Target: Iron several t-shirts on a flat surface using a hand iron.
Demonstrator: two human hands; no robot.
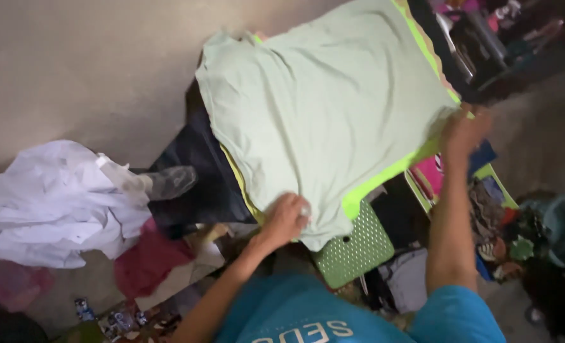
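while both hands pinch the pale green shirt (320, 108) spread over the pile centre-far, left hand (285, 219) at its near hem, right hand (463, 130) at its right edge, keep it taut and flat.

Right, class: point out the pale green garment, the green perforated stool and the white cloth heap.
pale green garment (320, 108), head view, middle of the fabric.
green perforated stool (357, 249), head view, seat.
white cloth heap (54, 203), head view, centre.
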